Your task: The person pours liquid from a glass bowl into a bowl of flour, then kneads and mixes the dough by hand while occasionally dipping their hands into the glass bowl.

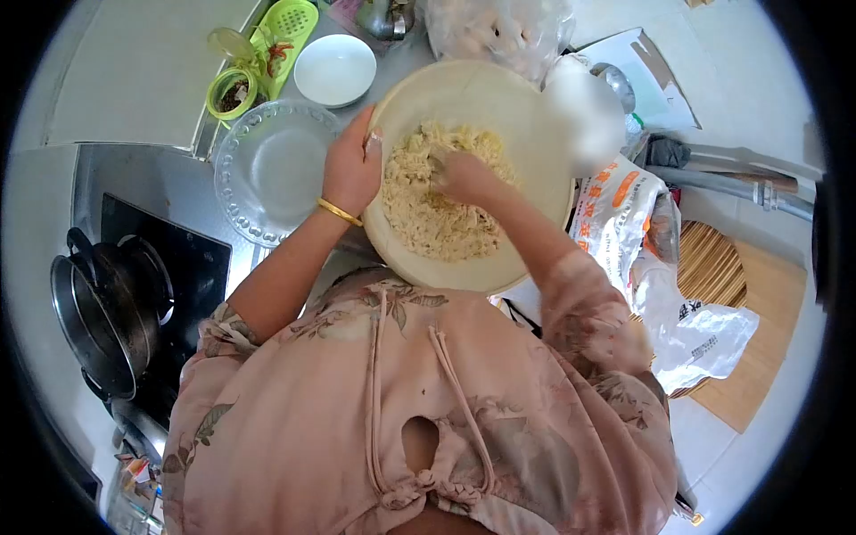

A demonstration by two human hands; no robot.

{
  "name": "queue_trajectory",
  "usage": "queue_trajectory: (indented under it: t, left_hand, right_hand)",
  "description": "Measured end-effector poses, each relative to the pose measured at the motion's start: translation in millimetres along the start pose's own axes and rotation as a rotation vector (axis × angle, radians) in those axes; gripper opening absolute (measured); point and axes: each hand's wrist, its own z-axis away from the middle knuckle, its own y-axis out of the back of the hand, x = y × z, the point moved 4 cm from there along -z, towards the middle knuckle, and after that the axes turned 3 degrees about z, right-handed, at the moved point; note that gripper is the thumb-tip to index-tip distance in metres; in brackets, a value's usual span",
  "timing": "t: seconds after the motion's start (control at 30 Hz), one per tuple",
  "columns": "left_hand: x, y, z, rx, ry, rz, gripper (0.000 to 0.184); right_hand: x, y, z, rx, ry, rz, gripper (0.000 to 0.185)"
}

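Note:
A large cream-coloured bowl (535, 116) stands in front of my body, its near rim close to my blouse. Inside lies crumbly, shaggy dough (446, 234), pale with yellower bits. My left hand (350, 163) grips the bowl's left rim, thumb at the inner side and the other fingers outside. My right hand (464, 178) is down in the dough, curled, its fingertips partly hidden by the mixture. Left of the bowl, near my left wrist, sits a clear plastic basin (276, 169) with a scalloped rim.
A white bowl (335, 70) and an open green-rimmed jar (234, 94) stand at the back left. A black pan (105, 325) sits on the stove (201, 267) at left. To the right are a printed plastic bag (615, 209), a round woven mat (711, 267) and a wooden board (771, 330).

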Motion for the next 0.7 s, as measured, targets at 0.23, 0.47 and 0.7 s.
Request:
queue_trajectory:
  t: [0.23,0.47,0.7]
  left_hand:
    - [-1,-1,2,0.036,0.035,0.004,0.034]
    - [1,-4,1,0.054,-0.012,0.068,0.035]
    - [3,-1,1,0.026,0.004,-0.016,0.035]
  right_hand:
    - [92,2,61,0.287,-0.083,-0.474,0.068]
    - [17,-53,95,0.260,-0.363,-1.000,0.093]
    - [-57,-25,72,0.230,-0.258,-0.396,0.066]
